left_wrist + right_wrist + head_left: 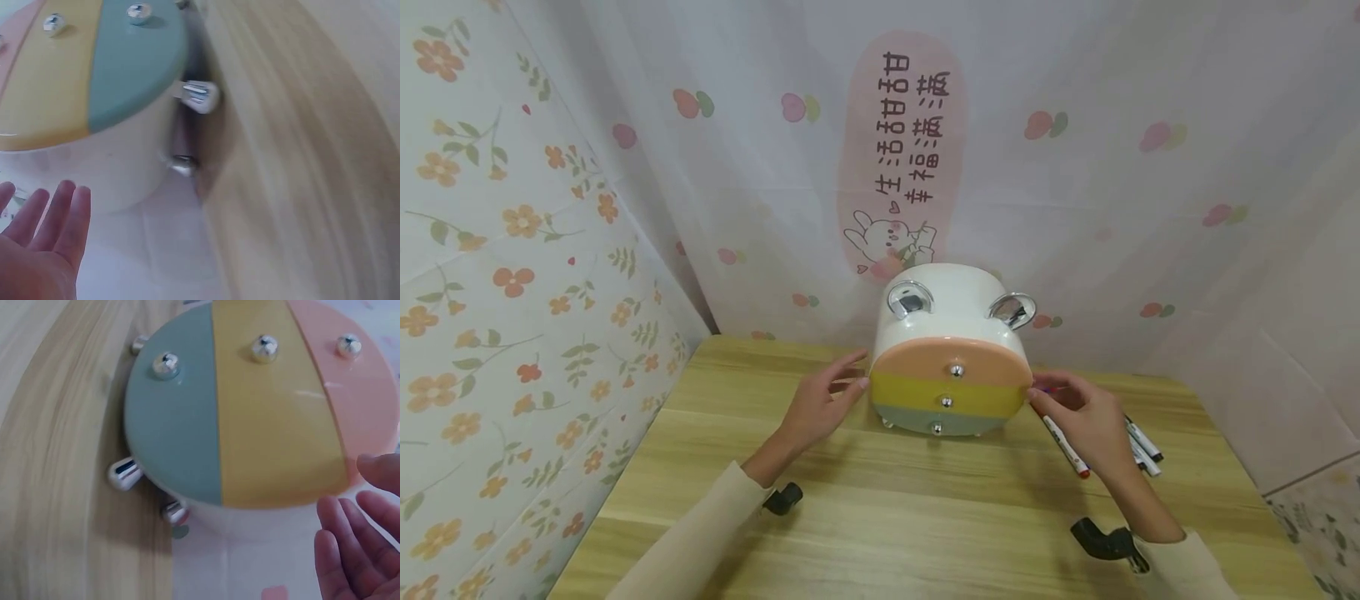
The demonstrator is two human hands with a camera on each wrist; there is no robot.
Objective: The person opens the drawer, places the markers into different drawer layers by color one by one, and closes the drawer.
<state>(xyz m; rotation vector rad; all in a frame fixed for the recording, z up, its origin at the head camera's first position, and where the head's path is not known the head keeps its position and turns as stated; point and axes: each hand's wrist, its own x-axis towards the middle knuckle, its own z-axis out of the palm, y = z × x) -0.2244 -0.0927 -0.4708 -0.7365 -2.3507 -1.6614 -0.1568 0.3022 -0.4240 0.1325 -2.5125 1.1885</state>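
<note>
A small drawer organizer (951, 379) stands on short silver feet at the back of the table. Its body is white, with two silver ear-like rings on top. Three drawer fronts, peach, yellow and grey-green, each carry a round silver knob. My left hand (822, 406) is at its left side; the left wrist view shows straight fingers (76, 225) close to the white wall. On the other side is my right hand (1092, 421), its fingers (334, 519) loosely bent by the edge of the organizer. Whether either hand touches it, I cannot tell.
A red-capped marker (1067, 447) lies beneath the right hand. More markers (1142, 446) lie to its right on the wooden table (880, 517). Patterned cloth (760, 167) hangs behind the table, and a flowered cloth (512, 333) lines the left.
</note>
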